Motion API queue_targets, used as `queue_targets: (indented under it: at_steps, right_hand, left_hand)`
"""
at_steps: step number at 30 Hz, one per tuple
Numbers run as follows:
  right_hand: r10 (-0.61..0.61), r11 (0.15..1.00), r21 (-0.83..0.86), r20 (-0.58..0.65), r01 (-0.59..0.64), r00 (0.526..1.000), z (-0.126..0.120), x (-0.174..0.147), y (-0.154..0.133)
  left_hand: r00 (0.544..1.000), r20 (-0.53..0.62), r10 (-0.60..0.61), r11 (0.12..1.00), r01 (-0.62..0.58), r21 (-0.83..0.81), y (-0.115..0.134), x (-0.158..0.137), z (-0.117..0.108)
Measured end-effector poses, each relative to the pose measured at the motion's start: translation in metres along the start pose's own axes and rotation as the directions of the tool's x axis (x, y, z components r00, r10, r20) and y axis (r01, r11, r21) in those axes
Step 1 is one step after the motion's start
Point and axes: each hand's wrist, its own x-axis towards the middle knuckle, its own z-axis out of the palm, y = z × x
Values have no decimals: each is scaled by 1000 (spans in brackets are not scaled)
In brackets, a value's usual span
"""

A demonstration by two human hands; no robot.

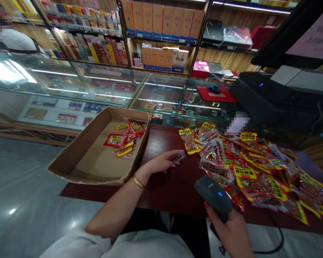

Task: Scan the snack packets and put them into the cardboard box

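Note:
My left hand [161,163] is closed on a small clear snack packet [177,156] with dark contents, held over the dark red tabletop [164,138]. In my right hand [230,224] is a black barcode scanner [214,193] with a small blue light, its head tilted up and to the left. A large pile of snack packets [247,172], mostly yellow, red and clear, spreads beyond the scanner on the right. To the left stands a low cardboard box [88,150], with several red and yellow packets [123,138] lying at its right side.
Behind the table runs a glass display counter [104,80]. A red mouse pad [201,92] with a mouse [214,89] lies on it, near a black machine and monitor at right. Boxed goods fill the back shelves [161,21]. Another person [21,41] is at the far left.

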Motion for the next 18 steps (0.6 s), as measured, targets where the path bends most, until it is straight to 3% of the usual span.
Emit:
queue_targets:
  at_steps: [7, 18]
  right_hand:
    - [-101, 964, -248, 0, 98, 995, -29, 2, -3]
    - [-183, 912, -367, 39, 184, 982, -28, 11, 4]
  left_hand:
    - [1000, -19, -20, 998, 19, -51, 1, 0, 1]
    - [998, -59, -26, 998, 23, -54, 4, 3, 4]
